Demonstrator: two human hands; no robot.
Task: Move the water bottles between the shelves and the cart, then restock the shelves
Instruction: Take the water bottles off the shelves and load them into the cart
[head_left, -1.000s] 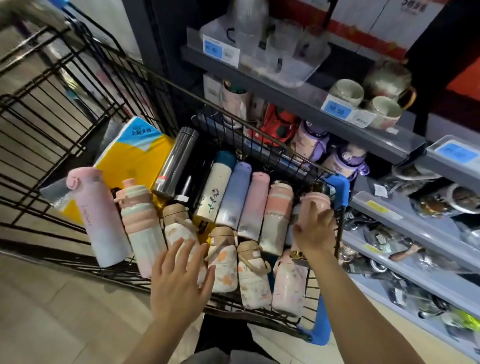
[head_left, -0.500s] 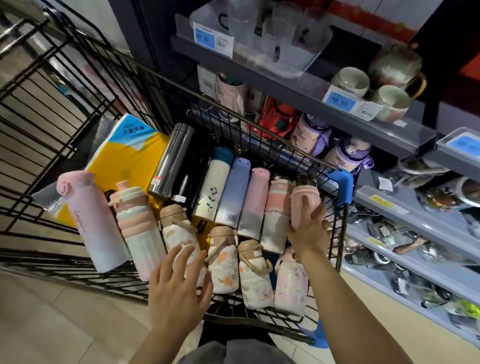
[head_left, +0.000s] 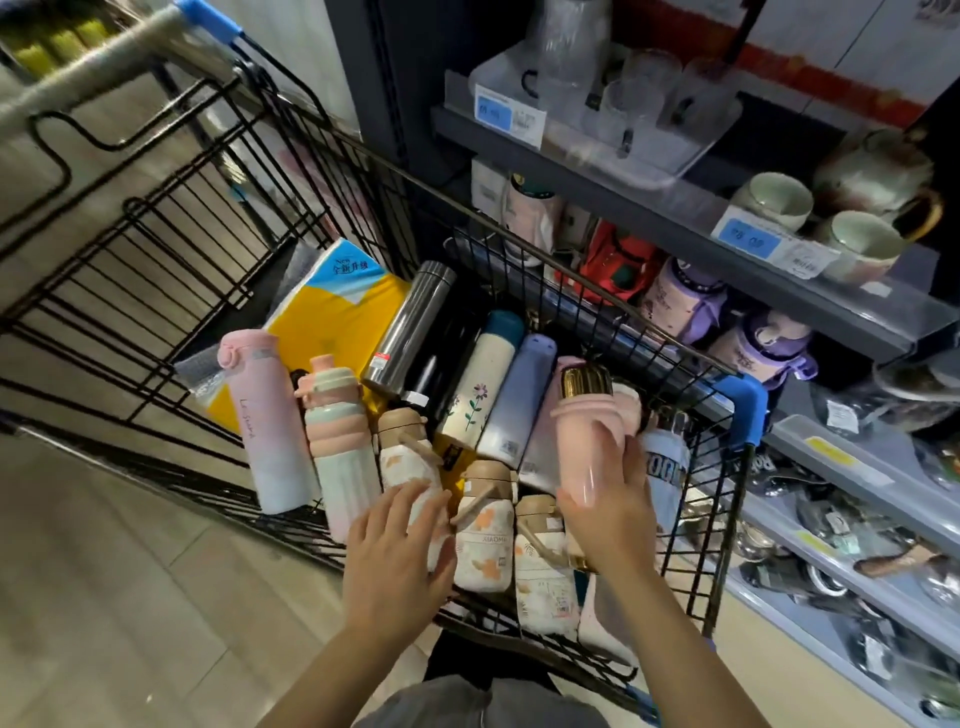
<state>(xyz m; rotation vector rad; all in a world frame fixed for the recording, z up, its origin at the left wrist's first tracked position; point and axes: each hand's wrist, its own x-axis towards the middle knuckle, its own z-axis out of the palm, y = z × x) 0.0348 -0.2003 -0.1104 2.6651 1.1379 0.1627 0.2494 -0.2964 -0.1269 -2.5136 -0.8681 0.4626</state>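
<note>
A black wire cart (head_left: 723, 525) holds several water bottles lying side by side. My right hand (head_left: 610, 512) grips a pink bottle with a gold cap (head_left: 584, 431) and holds it lifted above the row at the cart's right side. My left hand (head_left: 397, 556) is spread with straight fingers over a cream floral bottle (head_left: 408, 460) in the near row. A tall pink bottle (head_left: 267, 426) and a pink-and-mint ribbed bottle (head_left: 340, 441) lie at the left. Two purple bottles (head_left: 691, 306) stand on the grey shelf (head_left: 852, 317) to the right.
A yellow and blue pack (head_left: 337, 317) and a steel flask (head_left: 408, 327) lie deeper in the cart. The shelf above carries ceramic cups (head_left: 774, 200) and a glass set in a tray (head_left: 623, 98). Lower shelves (head_left: 852, 473) hold wrapped goods. Tiled floor lies left.
My right hand has lifted the pink bottle up out of the row and tilted it toward me. The left hand stayed over the near bottles. The view moved closer to the cart.
</note>
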